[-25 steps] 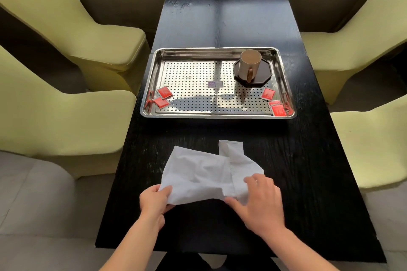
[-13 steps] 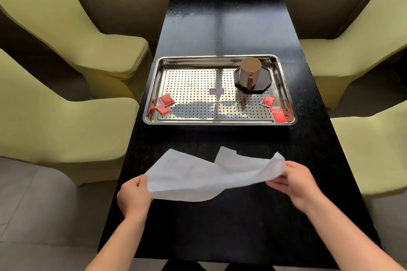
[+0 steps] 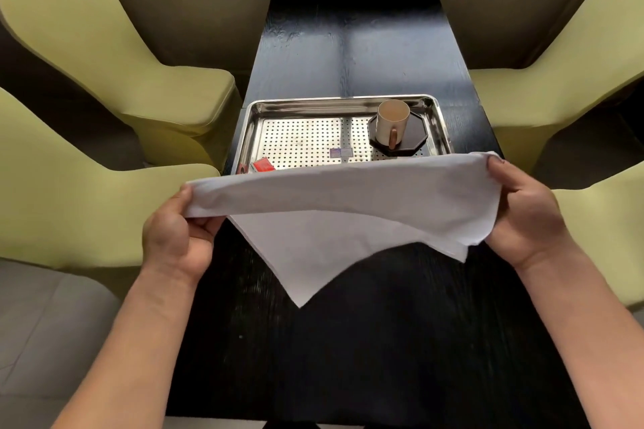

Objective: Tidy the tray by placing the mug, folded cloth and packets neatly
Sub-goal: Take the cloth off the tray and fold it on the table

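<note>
While left hand (image 3: 176, 237) and right hand (image 3: 526, 216) pinch it, cloth (image 3: 348, 205) before tray (image 3: 251, 131) front

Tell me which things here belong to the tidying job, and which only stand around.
Job: white fabric cloth; perforated steel tray; beige ceramic mug; red square packets.
Just around: black octagonal coaster; green padded chairs; black wooden table.

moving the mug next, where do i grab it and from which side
Take the beige ceramic mug by its brown handle, coming from the near side: it stands upright on the black octagonal coaster with the handle facing the person.
</note>
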A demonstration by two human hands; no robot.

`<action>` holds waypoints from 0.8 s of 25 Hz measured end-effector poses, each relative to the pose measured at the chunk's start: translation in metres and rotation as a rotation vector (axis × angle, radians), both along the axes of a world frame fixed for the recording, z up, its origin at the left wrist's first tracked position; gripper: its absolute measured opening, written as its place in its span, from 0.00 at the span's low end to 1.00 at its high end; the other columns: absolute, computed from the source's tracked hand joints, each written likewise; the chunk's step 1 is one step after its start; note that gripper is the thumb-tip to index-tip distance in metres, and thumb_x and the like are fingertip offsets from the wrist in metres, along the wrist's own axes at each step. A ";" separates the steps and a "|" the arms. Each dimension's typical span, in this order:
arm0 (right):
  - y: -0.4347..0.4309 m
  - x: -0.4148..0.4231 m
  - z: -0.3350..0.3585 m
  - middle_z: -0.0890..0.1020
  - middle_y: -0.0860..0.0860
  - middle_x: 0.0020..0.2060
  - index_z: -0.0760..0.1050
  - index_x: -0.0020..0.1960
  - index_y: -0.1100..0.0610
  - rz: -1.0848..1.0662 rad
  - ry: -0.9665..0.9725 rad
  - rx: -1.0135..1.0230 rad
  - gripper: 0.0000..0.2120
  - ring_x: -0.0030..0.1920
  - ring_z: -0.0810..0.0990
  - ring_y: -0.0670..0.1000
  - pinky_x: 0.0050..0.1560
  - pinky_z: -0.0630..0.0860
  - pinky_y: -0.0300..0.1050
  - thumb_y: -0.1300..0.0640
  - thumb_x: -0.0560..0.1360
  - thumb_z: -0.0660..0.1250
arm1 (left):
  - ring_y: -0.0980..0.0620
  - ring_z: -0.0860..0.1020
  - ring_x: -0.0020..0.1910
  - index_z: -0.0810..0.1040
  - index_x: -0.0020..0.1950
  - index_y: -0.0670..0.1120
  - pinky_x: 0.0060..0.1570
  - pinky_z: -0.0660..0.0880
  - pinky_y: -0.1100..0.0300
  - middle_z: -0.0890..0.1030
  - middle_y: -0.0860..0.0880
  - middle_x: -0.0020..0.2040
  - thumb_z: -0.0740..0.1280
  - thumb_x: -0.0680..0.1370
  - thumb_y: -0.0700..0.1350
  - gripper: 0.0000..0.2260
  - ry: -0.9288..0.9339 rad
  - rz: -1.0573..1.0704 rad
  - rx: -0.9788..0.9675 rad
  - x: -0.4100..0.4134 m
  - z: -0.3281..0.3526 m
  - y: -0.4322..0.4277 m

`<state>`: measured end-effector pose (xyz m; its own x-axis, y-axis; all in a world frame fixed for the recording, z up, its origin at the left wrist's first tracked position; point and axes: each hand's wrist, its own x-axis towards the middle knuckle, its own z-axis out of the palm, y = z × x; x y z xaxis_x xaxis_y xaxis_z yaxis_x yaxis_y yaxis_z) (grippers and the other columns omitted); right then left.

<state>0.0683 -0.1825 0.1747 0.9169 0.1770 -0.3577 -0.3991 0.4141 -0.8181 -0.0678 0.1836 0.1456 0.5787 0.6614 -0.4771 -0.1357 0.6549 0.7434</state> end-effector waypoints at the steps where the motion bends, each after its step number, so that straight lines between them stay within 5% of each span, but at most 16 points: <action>1: -0.001 -0.003 0.007 0.84 0.56 0.55 0.81 0.54 0.56 0.002 -0.015 0.033 0.14 0.61 0.82 0.58 0.60 0.79 0.57 0.53 0.83 0.58 | 0.50 0.83 0.46 0.79 0.54 0.43 0.42 0.83 0.58 0.82 0.44 0.49 0.63 0.82 0.44 0.07 -0.033 0.008 0.019 -0.003 0.010 -0.001; 4: -0.008 -0.017 0.016 0.84 0.55 0.56 0.81 0.55 0.53 0.026 -0.040 0.104 0.13 0.59 0.83 0.57 0.58 0.80 0.57 0.51 0.82 0.58 | 0.51 0.85 0.48 0.82 0.52 0.44 0.45 0.82 0.59 0.86 0.47 0.47 0.64 0.81 0.45 0.09 -0.133 0.025 0.065 -0.019 0.029 -0.005; 7: -0.017 -0.037 -0.008 0.86 0.57 0.51 0.83 0.55 0.55 0.033 0.058 -0.108 0.15 0.50 0.86 0.57 0.47 0.84 0.53 0.51 0.82 0.59 | 0.53 0.85 0.45 0.85 0.47 0.46 0.43 0.82 0.61 0.87 0.49 0.45 0.64 0.81 0.45 0.10 -0.091 0.024 0.026 -0.040 0.022 -0.018; 12: -0.040 -0.085 -0.094 0.86 0.62 0.41 0.80 0.54 0.64 0.003 0.369 -0.457 0.08 0.37 0.86 0.61 0.34 0.81 0.51 0.62 0.78 0.65 | 0.52 0.86 0.41 0.80 0.56 0.39 0.35 0.82 0.61 0.87 0.46 0.43 0.62 0.81 0.39 0.09 0.201 0.033 -0.102 -0.094 -0.033 -0.044; 17: -0.068 -0.107 -0.161 0.84 0.61 0.48 0.77 0.61 0.59 0.030 0.413 -0.695 0.14 0.46 0.85 0.62 0.38 0.81 0.51 0.65 0.76 0.69 | 0.41 0.82 0.43 0.79 0.51 0.35 0.27 0.80 0.53 0.83 0.38 0.47 0.65 0.79 0.38 0.07 0.575 0.005 -0.122 -0.140 -0.095 -0.052; 20: -0.073 -0.110 -0.185 0.84 0.59 0.47 0.76 0.62 0.57 0.087 0.420 -0.832 0.15 0.44 0.85 0.59 0.37 0.82 0.54 0.62 0.76 0.70 | 0.41 0.80 0.43 0.78 0.47 0.38 0.33 0.78 0.49 0.81 0.38 0.48 0.65 0.79 0.37 0.04 0.743 -0.103 -0.136 -0.148 -0.131 -0.057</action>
<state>-0.0417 -0.2551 -0.0107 0.6791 -0.2227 -0.6995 -0.7315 -0.2850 -0.6194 -0.2156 0.1266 0.0145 0.1290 0.5293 -0.8386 0.4354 0.7295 0.5274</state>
